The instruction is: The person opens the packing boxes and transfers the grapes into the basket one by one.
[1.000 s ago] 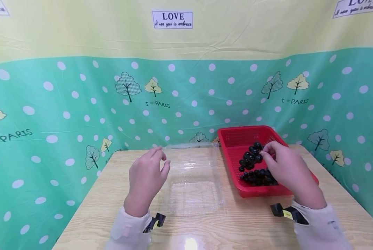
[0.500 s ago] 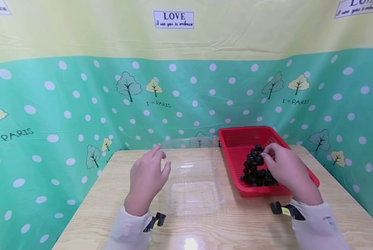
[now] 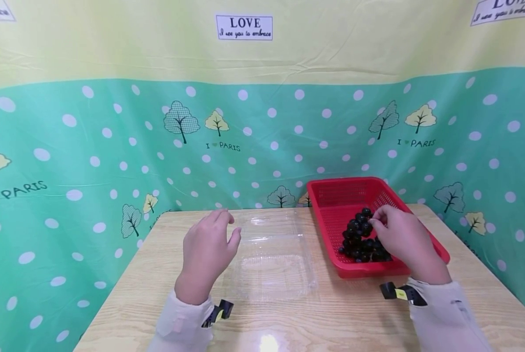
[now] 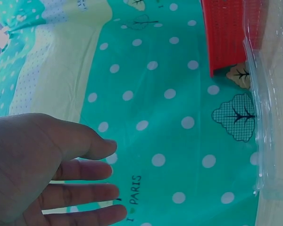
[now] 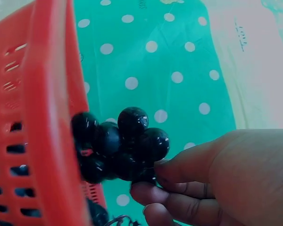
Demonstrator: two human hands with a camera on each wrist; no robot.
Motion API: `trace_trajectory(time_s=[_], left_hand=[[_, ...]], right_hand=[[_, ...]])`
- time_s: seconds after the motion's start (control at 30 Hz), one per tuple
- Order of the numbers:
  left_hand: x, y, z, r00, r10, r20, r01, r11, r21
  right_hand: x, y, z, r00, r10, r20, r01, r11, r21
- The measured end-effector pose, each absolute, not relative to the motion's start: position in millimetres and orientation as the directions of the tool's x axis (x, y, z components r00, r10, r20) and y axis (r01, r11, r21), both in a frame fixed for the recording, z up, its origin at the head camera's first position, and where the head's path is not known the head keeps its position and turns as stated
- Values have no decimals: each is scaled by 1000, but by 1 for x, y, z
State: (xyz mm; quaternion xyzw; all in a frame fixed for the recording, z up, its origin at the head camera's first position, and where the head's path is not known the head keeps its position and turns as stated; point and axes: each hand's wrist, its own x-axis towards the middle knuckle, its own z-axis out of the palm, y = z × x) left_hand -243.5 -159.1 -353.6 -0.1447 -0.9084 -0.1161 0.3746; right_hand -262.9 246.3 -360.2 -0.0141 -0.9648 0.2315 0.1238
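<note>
My right hand (image 3: pixel 404 236) pinches the top of a bunch of black grapes (image 5: pixel 127 143) between thumb and fingers, over the near part of a red plastic basket (image 3: pixel 333 204). The bunch hangs low, overlapping other dark grapes (image 3: pixel 379 254) in the basket. My left hand (image 3: pixel 208 244) holds nothing; its fingers are relaxed and spread apart in the left wrist view. It hovers beside a clear plastic clamshell box (image 3: pixel 273 276), whose lid (image 3: pixel 267 222) lies folded back toward the curtain.
Everything stands on a light wooden table (image 3: pixel 157 274). A green dotted curtain (image 3: pixel 253 171) hangs behind the table and along both sides. The basket's raised rim (image 3: pixel 363 272) runs close below my right wrist.
The held grape bunch has come down onto the grapes beneath it, with my right hand slightly lower. The clear lid swung up, then dropped back. My left hand has barely moved.
</note>
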Motion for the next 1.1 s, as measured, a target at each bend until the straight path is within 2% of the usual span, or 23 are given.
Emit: trace_trajectory(time_s=[0.23, 1.1], left_hand=[[-242, -160, -355, -680, 175, 712, 349, 932, 104], [-238, -158, -349, -679, 191, 709, 353, 931, 88]], right_hand=[[-269, 252, -370, -983, 73, 168, -7, 902, -433], [-273, 256, -379, -993, 71, 94, 28, 917, -399]])
